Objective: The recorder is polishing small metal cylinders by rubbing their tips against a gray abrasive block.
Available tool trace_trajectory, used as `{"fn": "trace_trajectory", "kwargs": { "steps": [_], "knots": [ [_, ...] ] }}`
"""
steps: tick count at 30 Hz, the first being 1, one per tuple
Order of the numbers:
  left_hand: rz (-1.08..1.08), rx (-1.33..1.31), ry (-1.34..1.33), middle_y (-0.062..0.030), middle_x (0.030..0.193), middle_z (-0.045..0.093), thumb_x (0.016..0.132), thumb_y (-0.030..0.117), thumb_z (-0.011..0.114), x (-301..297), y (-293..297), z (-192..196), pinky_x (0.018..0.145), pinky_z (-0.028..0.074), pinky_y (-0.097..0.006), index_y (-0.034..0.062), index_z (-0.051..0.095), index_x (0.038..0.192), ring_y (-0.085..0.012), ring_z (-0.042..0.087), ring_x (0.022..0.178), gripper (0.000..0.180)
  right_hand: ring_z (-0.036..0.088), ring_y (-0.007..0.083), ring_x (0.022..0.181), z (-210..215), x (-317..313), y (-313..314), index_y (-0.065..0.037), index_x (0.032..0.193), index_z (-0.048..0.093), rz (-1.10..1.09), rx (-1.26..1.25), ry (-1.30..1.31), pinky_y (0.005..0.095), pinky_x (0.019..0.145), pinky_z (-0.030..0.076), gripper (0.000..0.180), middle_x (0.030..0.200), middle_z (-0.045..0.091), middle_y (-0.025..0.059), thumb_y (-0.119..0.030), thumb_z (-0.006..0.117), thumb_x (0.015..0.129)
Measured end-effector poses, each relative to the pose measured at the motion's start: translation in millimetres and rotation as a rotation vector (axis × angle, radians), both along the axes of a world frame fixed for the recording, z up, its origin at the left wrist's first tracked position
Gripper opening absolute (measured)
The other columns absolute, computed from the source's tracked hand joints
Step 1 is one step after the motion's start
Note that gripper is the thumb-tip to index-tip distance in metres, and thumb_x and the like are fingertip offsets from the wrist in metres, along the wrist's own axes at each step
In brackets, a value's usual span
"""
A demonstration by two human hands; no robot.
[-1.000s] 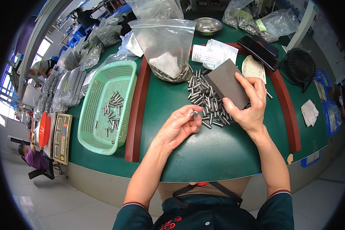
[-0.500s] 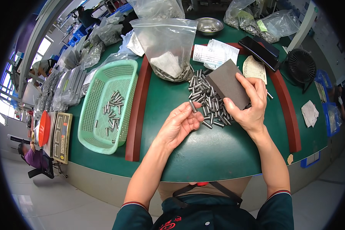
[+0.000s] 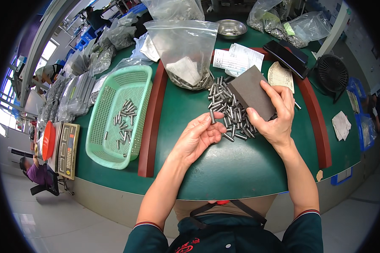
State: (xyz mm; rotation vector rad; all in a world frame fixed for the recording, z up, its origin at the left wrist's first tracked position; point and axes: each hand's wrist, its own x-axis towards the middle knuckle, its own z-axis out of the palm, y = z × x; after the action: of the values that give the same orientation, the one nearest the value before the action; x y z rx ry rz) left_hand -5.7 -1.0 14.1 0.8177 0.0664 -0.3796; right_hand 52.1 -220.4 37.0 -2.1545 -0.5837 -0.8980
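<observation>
In the head view, working with hands apart above the green tabletop (image 3: 236, 173): with the left hand (image 3: 194, 141), pinching a short cylindrical metal pin (image 3: 212, 117) between thumb and fingers; with the right hand (image 3: 278, 124), clamped on a dark grey rectangular block (image 3: 254, 93), next to a loose pin heap (image 3: 230, 111). Might drop the pin from so narrow a pinch, given its smooth, rounded sides, and lose it among lookalikes. Might also scatter the heap by dipping the block's edge, with round shapes prone to rolling. Matt and flat-faced on the block; shiny on the pin; lattice-perforated on the mint-green plastic basket (image 3: 118, 88); limp and creased on the clear zip-seal bag (image 3: 179, 46).
</observation>
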Motion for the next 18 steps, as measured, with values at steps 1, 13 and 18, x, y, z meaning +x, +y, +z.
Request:
{"fn": "trace_trajectory", "kwargs": {
  "steps": [1,13,18],
  "knots": [
    [-0.001,0.005,0.0,-0.0122,0.088,0.065,0.099,0.027,0.051,0,0,0,0.068,0.052,-0.023,-0.0018,0.054,0.117,-0.0121,0.06,0.071,0.034,0.053,0.0248,0.088,0,0,0,-0.005,0.112,0.066,0.003,0.001,-0.002,0.0369,0.078,0.04,0.061,0.095,0.055,0.0091,-0.026,0.079,0.056],
    [0.133,0.491,-0.274,-0.0048,0.098,0.063,0.096,0.016,0.058,-3,-11,0,0.072,0.046,-0.024,0.001,0.064,0.115,-0.0096,0.056,0.081,0.025,0.053,0.0246,0.088,-1,0,0,-0.005,0.112,0.066,-0.004,-0.003,-0.008,0.0367,0.078,0.04,0.061,0.096,0.055,0.0088,-0.026,0.079,0.056],
    [0.263,0.796,-0.504,-0.0024,0.106,0.053,0.091,0.011,0.063,-4,-9,-2,0.072,0.042,-0.021,0.0039,0.069,0.109,-0.0093,0.05,0.092,0.02,0.053,0.0243,0.088,-1,0,0,-0.005,0.112,0.066,-0.003,-0.004,-0.009,0.0367,0.078,0.04,0.061,0.096,0.055,0.0085,-0.026,0.08,0.056]
  ]
}}
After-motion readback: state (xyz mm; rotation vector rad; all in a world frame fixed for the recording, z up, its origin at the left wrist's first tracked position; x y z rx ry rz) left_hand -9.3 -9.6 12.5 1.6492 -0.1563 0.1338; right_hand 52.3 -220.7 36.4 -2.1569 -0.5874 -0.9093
